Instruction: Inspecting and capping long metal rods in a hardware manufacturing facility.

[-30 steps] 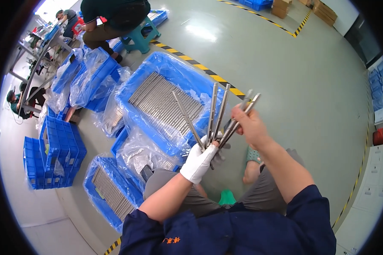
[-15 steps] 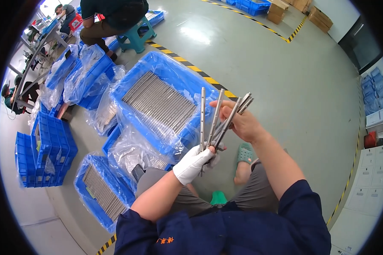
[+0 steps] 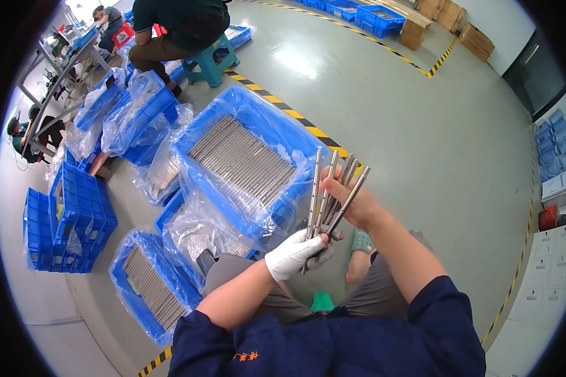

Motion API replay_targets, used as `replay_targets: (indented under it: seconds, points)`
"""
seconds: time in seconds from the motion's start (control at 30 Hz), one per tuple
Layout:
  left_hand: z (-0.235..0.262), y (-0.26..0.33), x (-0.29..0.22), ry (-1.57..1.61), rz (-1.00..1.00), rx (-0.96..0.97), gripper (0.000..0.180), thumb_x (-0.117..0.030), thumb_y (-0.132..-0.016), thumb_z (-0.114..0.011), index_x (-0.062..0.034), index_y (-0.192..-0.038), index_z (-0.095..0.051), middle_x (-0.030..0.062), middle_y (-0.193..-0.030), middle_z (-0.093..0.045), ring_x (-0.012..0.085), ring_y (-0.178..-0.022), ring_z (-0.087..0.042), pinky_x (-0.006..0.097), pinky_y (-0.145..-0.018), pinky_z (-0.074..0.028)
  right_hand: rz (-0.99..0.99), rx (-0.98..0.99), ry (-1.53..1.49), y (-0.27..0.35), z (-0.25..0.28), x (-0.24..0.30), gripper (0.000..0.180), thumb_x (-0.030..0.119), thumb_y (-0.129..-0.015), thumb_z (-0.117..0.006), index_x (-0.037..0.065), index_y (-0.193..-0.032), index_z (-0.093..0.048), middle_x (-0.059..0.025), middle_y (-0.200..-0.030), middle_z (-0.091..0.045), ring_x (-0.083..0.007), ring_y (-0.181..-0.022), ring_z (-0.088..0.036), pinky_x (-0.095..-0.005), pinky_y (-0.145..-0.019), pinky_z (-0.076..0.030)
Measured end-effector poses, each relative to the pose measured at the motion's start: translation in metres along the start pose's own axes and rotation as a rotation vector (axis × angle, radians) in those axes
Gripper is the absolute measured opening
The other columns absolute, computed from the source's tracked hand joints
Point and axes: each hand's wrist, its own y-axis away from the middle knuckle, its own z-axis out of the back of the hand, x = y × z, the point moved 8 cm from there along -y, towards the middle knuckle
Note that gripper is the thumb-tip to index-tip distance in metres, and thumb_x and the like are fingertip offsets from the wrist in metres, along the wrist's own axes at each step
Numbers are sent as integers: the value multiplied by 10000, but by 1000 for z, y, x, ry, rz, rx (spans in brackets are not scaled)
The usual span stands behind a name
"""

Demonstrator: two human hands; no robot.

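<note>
My left hand (image 3: 294, 254), in a white glove, grips the lower ends of a fanned bundle of several grey metal rods (image 3: 331, 196). My bare right hand (image 3: 351, 200) holds the same rods higher up, fingers spread among them. The rods stand nearly upright in front of my knees. Just beyond them a blue plastic crate (image 3: 265, 125), lined with clear plastic film, holds a flat layer of many similar rods (image 3: 240, 161).
More blue crates with plastic liners and rods lie at the left and lower left (image 3: 146, 286). A stack of empty blue crates (image 3: 69, 220) stands at far left. Another person (image 3: 179, 28) sits on a green stool (image 3: 216, 63) at the top. A yellow-black floor stripe (image 3: 295, 116) runs behind the crate.
The view has shifted, so the crates sit slightly differently in frame. The rods have been gathered from a wider fan into a tighter, more upright bundle between both hands.
</note>
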Motion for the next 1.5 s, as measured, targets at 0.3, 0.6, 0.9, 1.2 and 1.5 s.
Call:
replay_targets:
  seconds: [0.3,0.6,0.9,1.2,1.5]
  points:
    - [-12,4,15,304,106,143,405,-383,-913,-548,-48,-1132,-490,6,-678,-452,92,-519,-370,247,-523,-315,-268,149,60,9,-10,-31,287,321,-877,-620,37,-913,-640,-33,-738,-602,-105,-639,-561,-249,-582,-446]
    - [-31,8,31,12,124,246,278,-201,-877,-625,-42,-1093,-553,12,-821,-512,82,-704,-456,235,-589,-352,119,-323,-197,-3,61,35,235,326,-928,-554,100,-880,-597,31,-706,-545,-70,-607,-529,-217,-554,-437]
    - [6,-20,9,637,-93,210,418,-498,-884,-538,-109,-1035,-568,-14,-804,-558,104,-577,-482,254,-574,-412,927,-70,786,54,-32,61,115,87,-806,-628,76,-917,-598,0,-770,-549,-141,-732,-562,-276,-619,-461]
    - [56,-17,11,561,-61,-188,253,-339,-919,-535,-113,-814,-572,37,-749,-584,185,-783,-586,353,-747,-502,911,217,1403,69,-87,2,368,227,-744,-655,170,-1106,-622,-20,-721,-462,-195,-654,-520,-338,-561,-430]
    - [89,1,-22,796,-363,-440,118,-144,-896,-572,-93,-808,-511,30,-675,-534,158,-581,-514,329,-591,-471,492,-9,1555,100,-25,-13,580,336,-730,-730,154,-1245,-536,-66,-739,-488,-216,-647,-507,-342,-588,-434]
